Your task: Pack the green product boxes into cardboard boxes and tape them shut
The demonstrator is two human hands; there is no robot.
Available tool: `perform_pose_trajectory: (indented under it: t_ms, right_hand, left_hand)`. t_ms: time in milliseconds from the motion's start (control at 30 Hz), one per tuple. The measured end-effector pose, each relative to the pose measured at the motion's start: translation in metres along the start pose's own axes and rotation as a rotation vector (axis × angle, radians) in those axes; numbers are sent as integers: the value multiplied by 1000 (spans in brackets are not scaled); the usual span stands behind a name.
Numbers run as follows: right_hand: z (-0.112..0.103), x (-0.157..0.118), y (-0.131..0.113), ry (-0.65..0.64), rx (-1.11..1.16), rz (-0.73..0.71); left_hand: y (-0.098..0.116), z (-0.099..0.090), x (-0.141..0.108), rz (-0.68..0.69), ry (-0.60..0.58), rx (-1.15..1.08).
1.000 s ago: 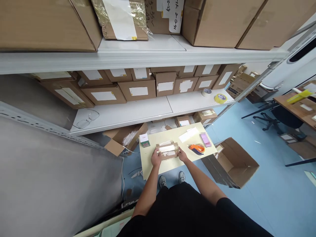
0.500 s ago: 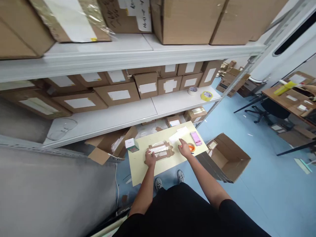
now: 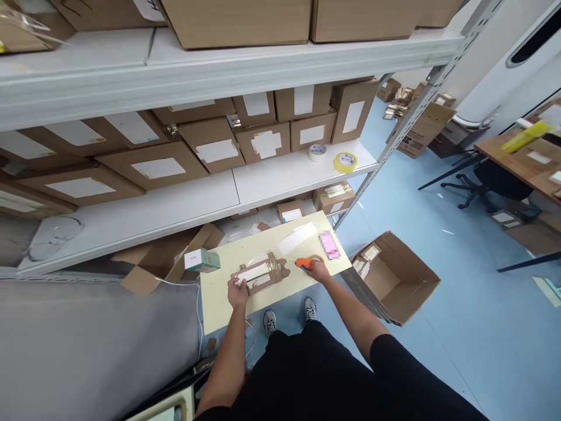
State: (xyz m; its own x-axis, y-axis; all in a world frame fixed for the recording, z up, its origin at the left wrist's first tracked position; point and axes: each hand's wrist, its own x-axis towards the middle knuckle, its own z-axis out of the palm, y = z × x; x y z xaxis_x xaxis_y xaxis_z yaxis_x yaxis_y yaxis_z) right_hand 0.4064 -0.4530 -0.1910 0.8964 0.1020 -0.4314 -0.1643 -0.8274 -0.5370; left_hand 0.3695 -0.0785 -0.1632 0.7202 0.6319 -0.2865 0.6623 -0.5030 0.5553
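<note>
A flattened, taped cardboard box (image 3: pixel 262 282) with white paper labels lies on the pale yellow tabletop (image 3: pixel 219 313). My left hand (image 3: pixel 238 293) grips its left end, thumb on top. At the right of the table my right hand (image 3: pixel 318 271) is closed around an orange tape dispenser (image 3: pixel 303 264), apart from the box; part of a roll shows behind the fingers. White paper sheets (image 3: pixel 297 237) lie beyond it, next to a pink blurred item (image 3: pixel 329 245). A small green and white box (image 3: pixel 202 260) sits at the table's left corner.
A shelf (image 3: pixel 193 202) filled with cardboard boxes rises in front, with a white tape roll (image 3: pixel 317 152) and a yellow tape roll (image 3: pixel 345 162) on it. An open carton (image 3: pixel 412 275) stands on the floor at the right, another (image 3: pixel 162 257) at the left.
My right hand has closed around the orange tape dispenser and lifted or turned it. My left hand has shifted to the box's left end, and the box lies tilted more. The camera view has swung right.
</note>
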Motion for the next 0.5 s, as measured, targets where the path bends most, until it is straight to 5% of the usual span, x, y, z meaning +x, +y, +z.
perform_pose_trajectory:
  t_ms: [100, 200, 500]
  right_hand:
    - [16, 5, 7, -123, -73, 102]
    - [22, 8, 11, -117, -106, 127]
    - [-4, 2, 5, -118, -71, -82]
  left_hand:
    - [3, 1, 6, -8, 5, 3]
    - [5, 1, 9, -9, 7, 1]
    - [10, 0, 1, 42, -6, -44]
